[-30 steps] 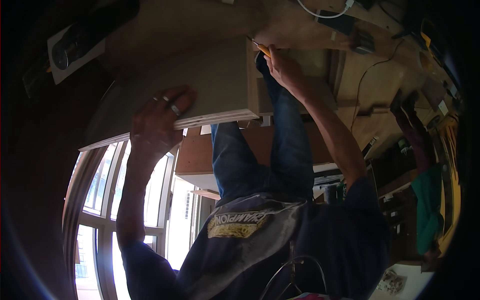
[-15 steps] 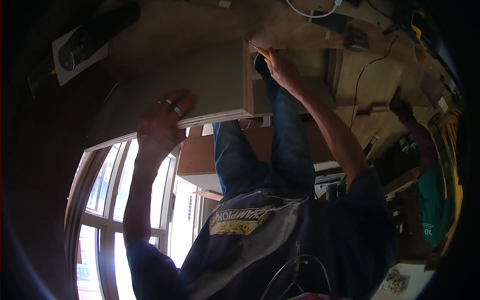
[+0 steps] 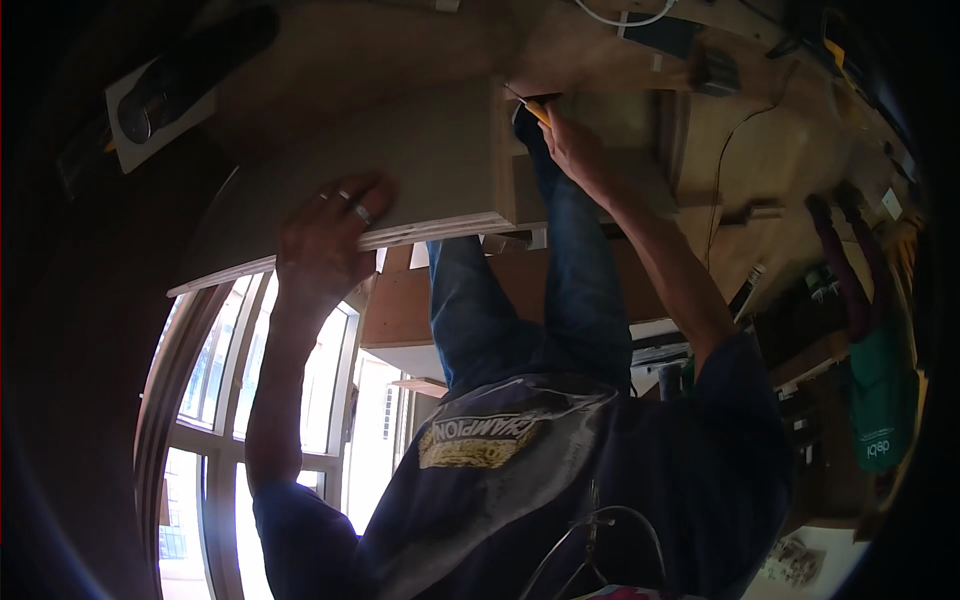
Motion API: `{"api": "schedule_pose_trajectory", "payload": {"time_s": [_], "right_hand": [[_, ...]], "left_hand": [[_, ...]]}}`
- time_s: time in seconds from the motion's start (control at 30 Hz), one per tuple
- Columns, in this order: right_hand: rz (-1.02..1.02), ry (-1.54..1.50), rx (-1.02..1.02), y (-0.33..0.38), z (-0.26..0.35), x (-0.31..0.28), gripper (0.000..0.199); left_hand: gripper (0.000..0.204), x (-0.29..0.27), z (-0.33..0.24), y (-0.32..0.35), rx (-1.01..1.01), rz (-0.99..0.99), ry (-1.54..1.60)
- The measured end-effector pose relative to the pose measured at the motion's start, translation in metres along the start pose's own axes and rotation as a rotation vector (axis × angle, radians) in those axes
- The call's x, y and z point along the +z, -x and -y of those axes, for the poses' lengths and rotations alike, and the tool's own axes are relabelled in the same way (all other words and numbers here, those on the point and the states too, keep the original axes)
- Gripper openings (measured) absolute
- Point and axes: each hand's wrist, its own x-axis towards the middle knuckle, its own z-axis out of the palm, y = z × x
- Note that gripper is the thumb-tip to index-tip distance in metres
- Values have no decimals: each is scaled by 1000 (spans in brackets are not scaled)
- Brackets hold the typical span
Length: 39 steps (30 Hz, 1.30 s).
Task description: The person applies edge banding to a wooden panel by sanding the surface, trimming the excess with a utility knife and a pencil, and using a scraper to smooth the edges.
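A wide plywood board (image 3: pixel 420 150) with a grey face and pale layered edges lies in front of me. My left hand (image 3: pixel 335 235), with rings on its fingers, grips the board's near edge, fingers over the top and thumb at the edge. My right hand (image 3: pixel 575 148) is closed around a slim hand tool with an orange handle (image 3: pixel 540 113). The tool's thin metal tip points at the board's far right corner; whether it touches is too small to tell. Below my right hand, my leg and dark shoe (image 3: pixel 522 122) show beside the board's right edge.
A person in a green top (image 3: pixel 880 400) stands at the far right. A thin dark cable (image 3: pixel 722 165) runs across the floor near several wood pieces (image 3: pixel 752 213). A white cable (image 3: pixel 625 22) lies at the top. Bright windows (image 3: pixel 250 370) stand at the lower left.
The tool and my right hand have shifted slightly right, and the board also sits slightly further right in view. My left hand keeps its hold. The person in green has changed leg position.
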Motion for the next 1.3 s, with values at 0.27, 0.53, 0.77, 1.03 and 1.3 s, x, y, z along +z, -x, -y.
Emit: {"api": "schedule_pose_trajectory", "payload": {"time_s": [0.27, 0.53, 0.77, 1.03, 1.3], "right_hand": [[-104, -19, -50, 21, -30, 29, 22], [-73, -6, 1, 25, -20, 27, 24], [-80, -63, 8, 0, -1, 10, 24], [-28, -87, 48, -8, 6, 7, 24], [9, -65, 35, -10, 3, 6, 22]], "left_hand": [[64, 8, 5, 2, 13, -1, 13], [59, 7, -1, 4, -26, 27, -62], [54, 3, -5, -5, 15, -22, -24], [55, 3, -6, -6, 29, -28, -15], [70, 3, -3, -4, 23, 2, -7]]}}
